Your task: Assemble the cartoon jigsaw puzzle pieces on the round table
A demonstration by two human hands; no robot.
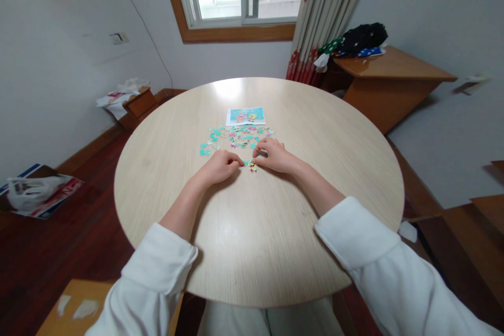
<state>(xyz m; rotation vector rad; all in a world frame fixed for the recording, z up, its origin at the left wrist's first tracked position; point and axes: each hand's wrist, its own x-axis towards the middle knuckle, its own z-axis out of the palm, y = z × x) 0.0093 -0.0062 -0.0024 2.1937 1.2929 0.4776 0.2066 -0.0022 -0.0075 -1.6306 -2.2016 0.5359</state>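
Observation:
Both hands are close together over the middle of a round table. My left hand (223,166) has its fingers closed, with the tips pressed at the left edge of a small cluster of jigsaw pieces (252,165). At the right side of that cluster, my right hand (273,156) has curled fingers, its thumb and fingertips pinched at a jigsaw piece mostly hidden by them. Several loose jigsaw pieces (236,135), turquoise, pink, yellow and pale, lie spread beyond the hands. Behind them lies a picture sheet (246,116) with pink and yellow cartoon figures on turquoise.
The pale wooden round table (252,241) fills the centre. A wooden desk (394,68) with dark and spotted cloth (364,39) stands at the back right, beside a curtain (331,5). A plastic bag (33,191) lies at the left, and a cardboard box (74,304) at the lower left.

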